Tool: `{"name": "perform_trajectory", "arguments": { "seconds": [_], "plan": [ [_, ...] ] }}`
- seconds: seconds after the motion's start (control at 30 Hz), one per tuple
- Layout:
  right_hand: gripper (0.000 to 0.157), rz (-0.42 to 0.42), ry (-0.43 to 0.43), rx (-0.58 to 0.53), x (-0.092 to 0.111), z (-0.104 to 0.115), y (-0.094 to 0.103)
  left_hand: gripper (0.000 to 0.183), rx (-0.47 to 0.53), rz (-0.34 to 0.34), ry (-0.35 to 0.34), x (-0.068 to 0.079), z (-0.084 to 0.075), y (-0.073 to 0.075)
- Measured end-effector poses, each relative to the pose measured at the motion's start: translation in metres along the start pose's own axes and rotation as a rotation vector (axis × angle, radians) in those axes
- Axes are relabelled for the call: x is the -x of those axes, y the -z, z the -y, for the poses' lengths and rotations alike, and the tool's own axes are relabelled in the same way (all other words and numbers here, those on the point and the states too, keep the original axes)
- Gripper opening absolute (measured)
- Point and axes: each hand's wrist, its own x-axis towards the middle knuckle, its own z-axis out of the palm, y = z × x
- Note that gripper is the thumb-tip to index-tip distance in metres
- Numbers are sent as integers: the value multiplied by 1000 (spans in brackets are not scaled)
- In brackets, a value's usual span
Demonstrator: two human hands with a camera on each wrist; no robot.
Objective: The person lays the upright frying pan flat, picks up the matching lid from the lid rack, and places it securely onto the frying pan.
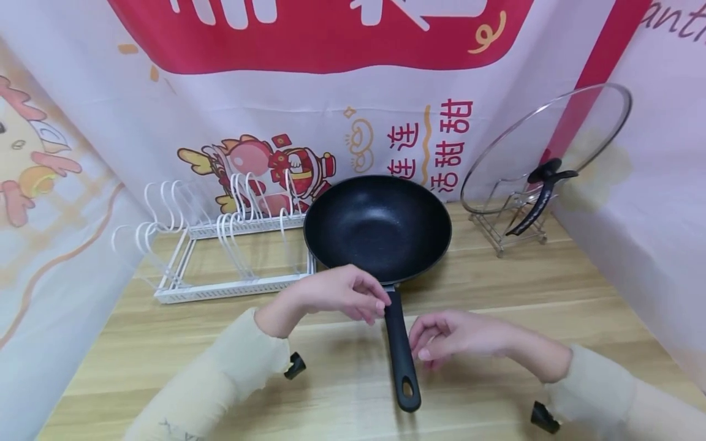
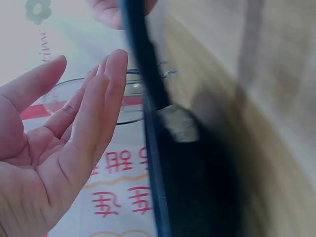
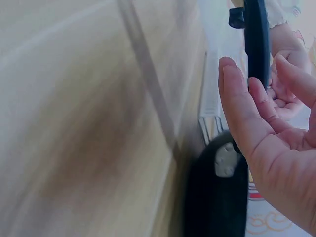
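Note:
A black wok (image 1: 377,229) sits on the wooden table, its long black handle (image 1: 401,355) pointing toward me. My left hand (image 1: 344,294) is on the left of the handle near the wok, fingertips right at its edge. To the right of the handle, lower down, is my right hand (image 1: 455,335), its fingers loosely bent beside the grip. Both wrist views show the fingers relaxed, the left hand (image 2: 74,133) and the right hand (image 3: 271,133) each beside the handle with nothing gripped. A pale metal bracket (image 2: 178,123) joins handle and wok.
A white wire rack (image 1: 231,288) with upright loops stands left of the wok. At the back right a glass lid (image 1: 543,141) with a black knob leans in a small metal stand (image 1: 499,236). A printed cloth (image 1: 331,98) hangs behind the wooden table (image 1: 331,392).

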Motion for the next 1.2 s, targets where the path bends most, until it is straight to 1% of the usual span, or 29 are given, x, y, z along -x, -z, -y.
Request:
{"name": "perform_trajectory", "arguments": {
  "seconds": [0.1,0.2,0.3,0.4,0.53,0.6,0.73,0.8,0.87,0.93,1.0,1.2],
  "plan": [
    [31,-22,28,25,4,6,8,29,-8,-32,-19,-3,-16,6],
    [31,-50,64,41,7,13,13,30,-12,-84,-47,-9,-31,11],
    [29,-84,96,53,10,21,18,29,-45,-127,-99,-17,-44,17],
    [29,-137,121,92,16,29,24,29,-73,-147,-151,-28,-55,21],
    [27,-264,154,191,26,38,38,29,-80,-172,-199,-45,-65,26],
    [25,-335,172,237,31,40,45,28,-92,-197,-224,-55,-67,27],
    [22,-463,201,282,39,42,57,27,-156,-255,-302,-74,-71,28],
    [22,-539,208,315,42,44,61,27,-186,-288,-343,-83,-73,26],
    [22,-621,213,342,44,46,63,26,-211,-318,-370,-92,-76,24],
    [22,-702,221,368,45,48,65,26,-216,-340,-379,-99,-79,21],
    [21,-779,240,410,47,49,67,26,-220,-357,-370,-106,-80,19],
    [17,-998,356,564,54,43,81,22,-210,-416,-351,-127,-79,13]
  ]
}}
